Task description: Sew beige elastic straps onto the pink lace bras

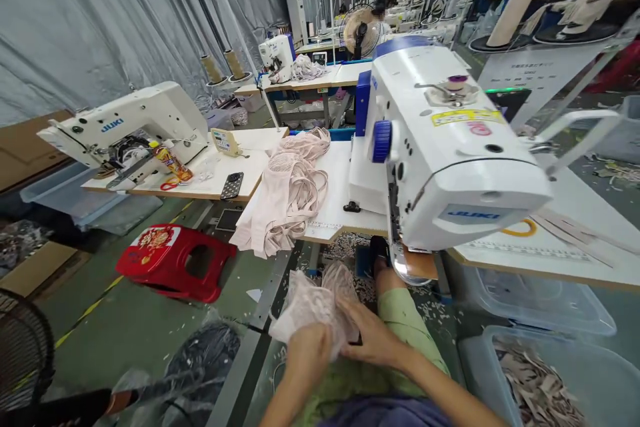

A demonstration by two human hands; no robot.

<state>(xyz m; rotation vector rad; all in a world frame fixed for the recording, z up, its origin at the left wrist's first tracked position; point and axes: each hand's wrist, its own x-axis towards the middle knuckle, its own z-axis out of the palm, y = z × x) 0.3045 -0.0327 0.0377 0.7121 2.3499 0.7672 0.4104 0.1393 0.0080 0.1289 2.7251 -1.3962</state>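
Note:
Low over my lap, a pale pink garment (305,307) of thin, bunched fabric is between my hands. My left hand (311,347) is closed in a fist on its near edge. My right hand (370,337) grips its right side, thumb below and fingers over the cloth. A darker beige, see-through part (340,283) hangs beyond my fingers. Ahead lies a pile of similar pale pink garments (287,193) with straps, draped over the table's front edge. The white sewing machine (450,147) stands to its right, its arm end above my right knee.
A second sewing machine (135,133), a bottle (173,161), red scissors (170,185) and a phone (232,185) are on the left table. A red stool (175,260) stands below. Right of me are yellow-handled scissors (523,227), fabric strips (575,233) and plastic bins (550,300).

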